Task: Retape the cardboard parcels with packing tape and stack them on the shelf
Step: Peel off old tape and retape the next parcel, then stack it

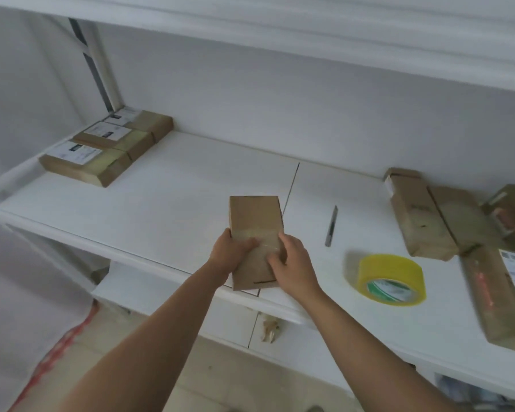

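Cardboard parcel (254, 230) held over front edge of white shelf (167, 197), clear tape band across its middle. Left hand (231, 252) gripping left side, thumb on top; right hand (290, 261) gripping right side. Yellow tape roll (391, 279) and cutter (331, 226) right of it. Three labelled parcels (107, 147) lined up far left.

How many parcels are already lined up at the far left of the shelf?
3: front parcel, middle parcel and back parcel in a row at the shelf's far-left end; none looks hidden.
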The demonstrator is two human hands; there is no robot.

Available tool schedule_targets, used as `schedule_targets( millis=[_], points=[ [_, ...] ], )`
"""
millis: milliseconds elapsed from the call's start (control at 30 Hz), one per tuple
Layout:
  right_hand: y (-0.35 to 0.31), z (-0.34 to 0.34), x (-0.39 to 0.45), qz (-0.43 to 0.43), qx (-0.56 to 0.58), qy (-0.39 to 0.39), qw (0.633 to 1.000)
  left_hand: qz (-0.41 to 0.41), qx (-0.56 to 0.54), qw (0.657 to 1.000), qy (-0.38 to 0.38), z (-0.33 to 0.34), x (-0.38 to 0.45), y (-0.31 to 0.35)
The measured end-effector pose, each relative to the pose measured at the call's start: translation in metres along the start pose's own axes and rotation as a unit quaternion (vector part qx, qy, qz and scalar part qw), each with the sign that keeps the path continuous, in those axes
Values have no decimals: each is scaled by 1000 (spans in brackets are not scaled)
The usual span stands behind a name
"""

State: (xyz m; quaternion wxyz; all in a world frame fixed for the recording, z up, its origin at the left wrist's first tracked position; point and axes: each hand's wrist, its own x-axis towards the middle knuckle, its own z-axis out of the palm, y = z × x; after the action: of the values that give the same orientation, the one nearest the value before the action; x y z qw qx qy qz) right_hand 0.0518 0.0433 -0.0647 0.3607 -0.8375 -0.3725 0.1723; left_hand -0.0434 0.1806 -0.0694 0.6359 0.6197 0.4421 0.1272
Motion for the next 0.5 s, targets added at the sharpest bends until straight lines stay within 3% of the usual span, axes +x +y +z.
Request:
schedule_targets(
  millis=[133, 500],
  points=[
    [4, 8, 5, 19, 2, -6, 1000, 26, 175, 982, 68, 8, 9, -1],
    [-8, 18, 11, -25, 17, -82, 996, 69, 295, 949, 90, -24, 18, 2]
  ],
)
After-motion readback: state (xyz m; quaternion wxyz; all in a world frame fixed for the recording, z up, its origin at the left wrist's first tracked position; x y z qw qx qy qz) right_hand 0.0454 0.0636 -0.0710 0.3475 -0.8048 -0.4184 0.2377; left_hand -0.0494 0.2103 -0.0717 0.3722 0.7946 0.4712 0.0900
